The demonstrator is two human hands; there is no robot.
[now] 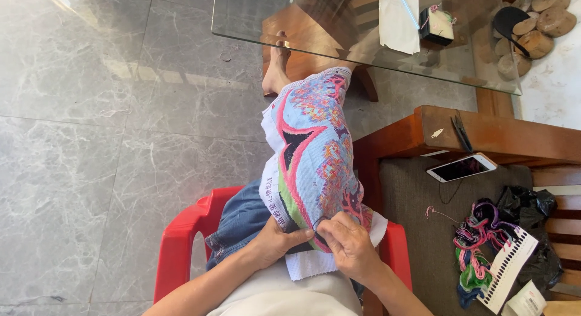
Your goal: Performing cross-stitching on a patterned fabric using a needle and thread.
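Note:
A cross-stitch cloth (pixel 315 158) with a pale blue ground and pink, black and green patterns lies draped over my knee. My left hand (pixel 273 242) grips its lower edge from the left, thumb pressed on the fabric. My right hand (pixel 350 244) pinches a dark thread (pixel 319 222) that loops just above the fingertips, right beside the left thumb. Whether a needle is between the fingers is too small to tell. I sit on a red plastic chair (pixel 187 231), in blue denim.
A glass tabletop (pixel 254 19) with paper (pixel 398 22) and a pen stands ahead. To the right is a wooden bench (pixel 514 137) bearing scissors (pixel 461 131), a phone (pixel 461 167), a tangle of coloured threads (pixel 478 243), a thread card (pixel 507 267) and a black bag (pixel 532 207). Grey marble floor lies left.

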